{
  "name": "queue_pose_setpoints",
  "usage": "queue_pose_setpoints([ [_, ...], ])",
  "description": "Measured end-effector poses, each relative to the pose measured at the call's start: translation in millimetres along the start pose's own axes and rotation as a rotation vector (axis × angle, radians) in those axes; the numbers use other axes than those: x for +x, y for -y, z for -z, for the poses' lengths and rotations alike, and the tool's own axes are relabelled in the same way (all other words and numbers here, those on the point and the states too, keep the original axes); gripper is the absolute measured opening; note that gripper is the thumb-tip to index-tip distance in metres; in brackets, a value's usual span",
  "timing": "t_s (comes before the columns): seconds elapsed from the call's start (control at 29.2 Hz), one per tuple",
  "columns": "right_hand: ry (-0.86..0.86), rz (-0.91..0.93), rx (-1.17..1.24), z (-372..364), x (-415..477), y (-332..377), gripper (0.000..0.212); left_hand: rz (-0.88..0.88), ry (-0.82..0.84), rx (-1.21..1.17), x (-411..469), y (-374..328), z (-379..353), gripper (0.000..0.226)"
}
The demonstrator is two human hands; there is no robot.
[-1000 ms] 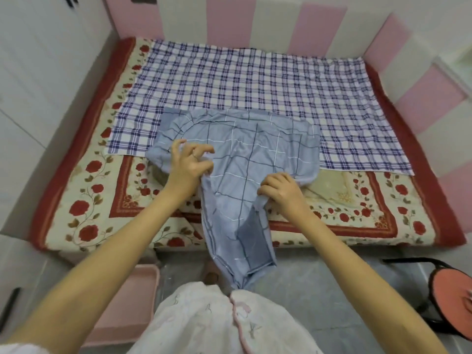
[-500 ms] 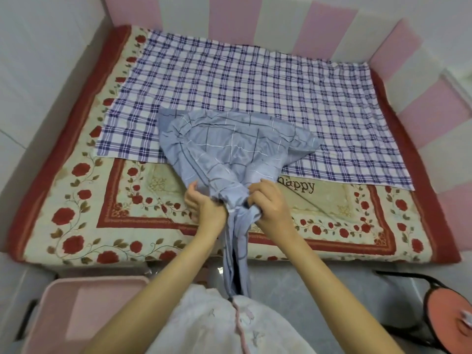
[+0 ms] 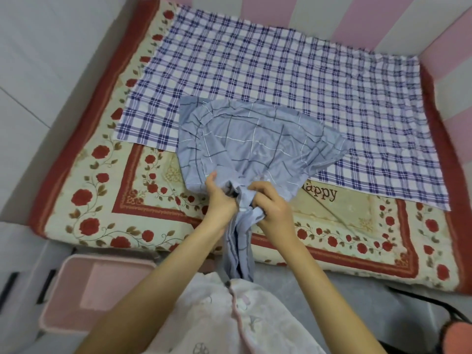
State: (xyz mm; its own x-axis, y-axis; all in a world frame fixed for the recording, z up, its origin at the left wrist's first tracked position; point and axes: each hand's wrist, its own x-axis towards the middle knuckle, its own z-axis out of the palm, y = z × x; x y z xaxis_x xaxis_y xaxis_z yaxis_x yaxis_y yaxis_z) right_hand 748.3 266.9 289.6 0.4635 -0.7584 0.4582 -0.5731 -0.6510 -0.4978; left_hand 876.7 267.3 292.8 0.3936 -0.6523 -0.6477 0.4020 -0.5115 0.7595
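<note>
Right hand (image 3: 271, 210) on garment (image 3: 255, 139), plaid sheet (image 3: 281, 72) beyond

Head view, close, downward onto bed (image 3: 153, 180)

A soft grey-blue fabric garment with thin dark and white check lines (image 3: 255, 141) lies crumpled on the bed, its upper part fanned out, its lower part bunched narrow and hanging over the near edge
</note>
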Motion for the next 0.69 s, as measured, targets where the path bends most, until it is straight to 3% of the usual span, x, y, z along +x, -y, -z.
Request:
queue_pose_setpoints([
  [0.1,-0.023,0.036,-0.02,-4.3,0.3,-6.8,0.017,-0.276,0.064,0.043,-0.9,-6.3,2.3,0.081],
  [0.17,-0.031,0.027,0.048,-2.3,3.0,-9.4,0.009,-0.33,0.13,0.173,-10.8,-3.8,-1.3,0.078],
  [0.24,-0.013,0.03,0.084,-3.9,1.8,-8.1,0.005,-0.168,0.134,0.002,-20.1,-8.7,-7.6,0.056],
  [0.31,0.036,0.088,0.097,2.6,0.0,-12.0,0.004,0.061,0.145,-0.336,-29.1,-17.9,-15.9,0.012],
  [0.38,0.07,0.108,0.101,5.7,-0.1,-15.3,0.008,0.168,0.328,-0.415,-34.8,-22.5,-7.7,0.033],
  [0.51,0.118,0.243,0.072,8.4,-3.3,-16.7,0.03,0.206,0.499,-0.29,-36.8,-33.2,1.5,0.042],
  [0.62,0.195,0.39,0.042,9.3,-0.6,-13.3,0.025,0.24,0.392,-0.031,-21.0,-25.8,-7.9,0.028],
  [0.69,0.25,0.424,0.013,9.6,3.3,-10.7,0.016,0.254,0.33,0.013,-12.7,-18.8,-8.4,0.017],
])
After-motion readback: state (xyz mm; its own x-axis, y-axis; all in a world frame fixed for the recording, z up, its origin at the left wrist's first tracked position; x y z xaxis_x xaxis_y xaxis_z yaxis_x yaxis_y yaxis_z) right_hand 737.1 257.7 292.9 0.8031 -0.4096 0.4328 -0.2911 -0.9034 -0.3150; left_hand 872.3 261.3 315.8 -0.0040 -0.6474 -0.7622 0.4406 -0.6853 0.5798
